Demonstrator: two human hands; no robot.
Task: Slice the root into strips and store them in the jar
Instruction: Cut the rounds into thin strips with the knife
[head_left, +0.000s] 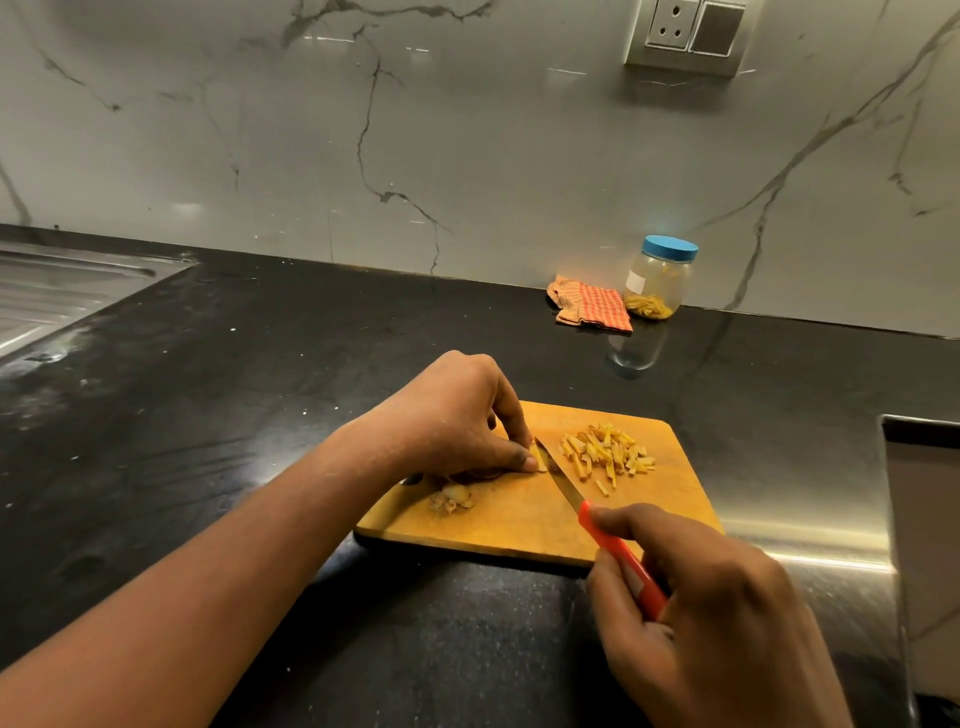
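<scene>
Here, the left grip (457, 415) pinches the root (541, 460) on the cutting board (519, 525) as the right grip (717, 613) holds the orange-handled knife (563, 488) against it, seemingly mid-slicing; the next thin cut would need to clear those fingertips (527, 463), the lidded jar (658, 283) waiting far right.

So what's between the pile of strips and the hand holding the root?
The knife: its blade lies there, beside the left hand, in the head view.

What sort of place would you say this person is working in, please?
Most likely a home kitchen: a steel sink set into the black counter, a marble-look backsplash with a socket, and a wooden cutting board.
</scene>
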